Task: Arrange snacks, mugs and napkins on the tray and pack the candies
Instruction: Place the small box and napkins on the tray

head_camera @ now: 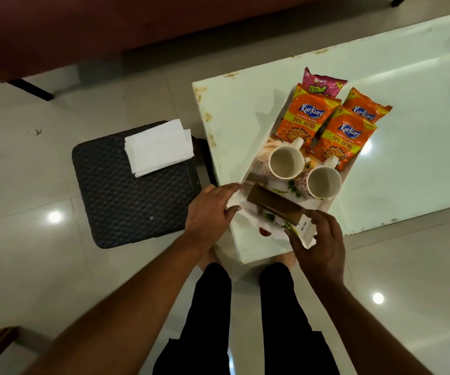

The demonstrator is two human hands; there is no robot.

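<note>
While both hands grip the tray's (265,136) near end at the surface's near corner, left fingers (228,189) and right fingers (299,238) clamp its corners. Snacks (303,117) and mugs (286,162) sit inside. I think napkins (157,147), on the stool, come next.

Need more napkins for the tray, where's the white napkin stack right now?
The napkin stack lies on the dark stool, left of the table.
</note>
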